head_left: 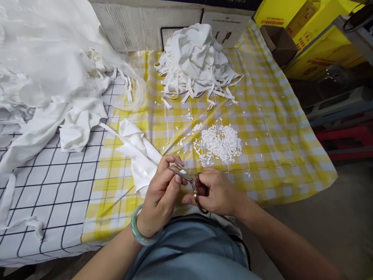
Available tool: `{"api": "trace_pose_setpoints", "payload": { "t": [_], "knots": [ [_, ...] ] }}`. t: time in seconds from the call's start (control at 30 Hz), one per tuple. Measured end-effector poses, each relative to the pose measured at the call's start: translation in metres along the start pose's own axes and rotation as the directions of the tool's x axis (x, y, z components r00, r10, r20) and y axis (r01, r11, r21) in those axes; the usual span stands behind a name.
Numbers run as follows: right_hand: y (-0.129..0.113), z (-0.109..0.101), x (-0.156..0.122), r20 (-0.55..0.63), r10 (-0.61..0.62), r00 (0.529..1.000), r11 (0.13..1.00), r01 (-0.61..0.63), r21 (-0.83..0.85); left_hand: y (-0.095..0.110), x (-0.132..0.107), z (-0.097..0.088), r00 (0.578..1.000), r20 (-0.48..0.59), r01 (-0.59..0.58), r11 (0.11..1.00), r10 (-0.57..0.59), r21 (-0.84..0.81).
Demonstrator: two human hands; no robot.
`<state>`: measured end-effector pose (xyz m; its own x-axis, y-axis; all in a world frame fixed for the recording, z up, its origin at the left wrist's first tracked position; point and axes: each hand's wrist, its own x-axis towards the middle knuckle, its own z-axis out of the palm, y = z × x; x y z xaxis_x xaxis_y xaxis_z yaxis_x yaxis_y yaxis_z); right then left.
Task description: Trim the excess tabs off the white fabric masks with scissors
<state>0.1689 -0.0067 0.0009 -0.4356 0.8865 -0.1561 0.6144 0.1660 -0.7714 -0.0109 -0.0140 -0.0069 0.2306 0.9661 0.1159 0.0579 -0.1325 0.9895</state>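
My right hand (217,190) is closed around the handles of a small pair of scissors (190,180), whose blades are spread and point left. Between the blades shows a small white tip of strap. My left hand (161,190), with a green bangle at the wrist, pinches a white fabric piece (142,161) close to the blades. That cloth trails away from my fingers to the upper left, with a thin strap running off it. Just beyond my right hand lies a heap of tiny white snippets (221,142), with more scattered around it.
A pile of white strapped cloth pieces (198,62) lies at the back against a cardboard box (148,23). To the left, more white cloth (77,124) spills from a clear plastic bag (116,46). Yellow boxes (317,50) stand beyond the right table edge.
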Motion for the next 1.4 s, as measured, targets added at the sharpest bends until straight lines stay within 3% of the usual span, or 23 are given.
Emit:
{"api": "trace_pose_setpoints", "payload": {
  "t": [0.17,0.27,0.33,0.4,0.47,0.57,0.67,0.73,0.8,0.9,0.97,1.17,1.4],
  "knots": [
    [0.012,-0.003,-0.011,0.022,0.235,0.972,0.97,-0.236,0.053,0.002,0.018,0.011,0.995,0.097,-0.034,0.997,0.028,0.07],
    [0.023,-0.008,-0.018,0.055,0.394,0.917,0.884,-0.395,0.251,0.0,0.029,0.017,0.988,0.15,-0.032,0.997,0.021,0.074],
    [0.027,-0.013,-0.022,0.046,0.449,0.892,0.81,-0.429,0.399,-0.001,0.032,0.018,0.985,0.169,-0.025,0.997,0.011,0.077],
    [0.027,-0.017,-0.024,-0.018,0.429,0.903,0.783,-0.362,0.506,0.003,0.03,0.015,0.98,0.198,-0.024,0.996,0.007,0.083],
    [0.023,-0.015,-0.023,-0.062,0.318,0.946,0.774,-0.221,0.593,0.011,0.023,0.012,0.965,0.263,-0.043,0.997,0.022,0.071],
    [0.015,0.001,-0.015,-0.02,0.162,0.987,0.673,-0.096,0.733,0.023,0.012,0.01,0.931,0.352,-0.133,0.988,0.098,0.079],
    [0.007,0.016,-0.004,0.016,0.165,0.986,0.593,-0.112,0.798,0.026,0.006,0.004,0.958,0.271,-0.117,0.99,0.092,0.076],
    [0.003,0.018,0.0,0.011,0.17,0.985,0.626,-0.117,0.771,0.024,0.004,-0.003,0.989,0.147,0.019,1.0,-0.02,0.005],
    [0.0,0.012,0.001,0.0,0.181,0.983,0.74,-0.136,0.659,0.019,0.002,-0.011,0.988,0.069,0.144,0.986,-0.139,-0.081],
    [-0.003,-0.002,-0.002,-0.044,0.176,0.983,0.917,-0.148,0.37,0.012,0.0,-0.018,0.975,0.078,0.222,0.955,-0.21,-0.198],
    [-0.006,-0.008,-0.005,-0.078,0.118,0.99,0.97,-0.098,0.221,0.01,0.0,-0.018,0.97,0.096,0.24,0.936,-0.222,-0.256],
    [-0.01,-0.01,-0.005,-0.111,0.026,0.993,1.0,-0.026,0.009,0.015,0.001,-0.012,0.98,0.096,0.188,0.965,-0.173,-0.183],
    [-0.005,-0.02,-0.006,0.019,-0.075,0.997,0.985,0.077,-0.156,0.022,0.003,-0.014,0.979,0.181,0.111,0.987,-0.089,-0.115]
  ]
}}
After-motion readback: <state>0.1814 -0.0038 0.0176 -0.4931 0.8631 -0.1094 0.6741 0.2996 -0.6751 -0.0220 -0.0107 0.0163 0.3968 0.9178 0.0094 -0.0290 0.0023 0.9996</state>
